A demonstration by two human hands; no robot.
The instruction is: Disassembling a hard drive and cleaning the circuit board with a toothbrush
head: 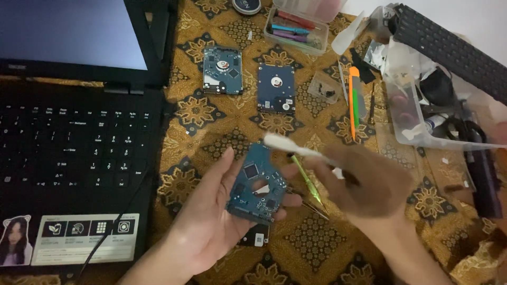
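The left hand (pixel 211 216) cradles a blue circuit board (pixel 257 184) chip-side up, while the right hand (pixel 364 184), at three o'clock, pinches a white brush (pixel 296 148) over it.

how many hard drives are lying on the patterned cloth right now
2. One hard drive lies just right of the laptop screen; the second hard drive lies beside it, further right. More could be hidden under the hands.
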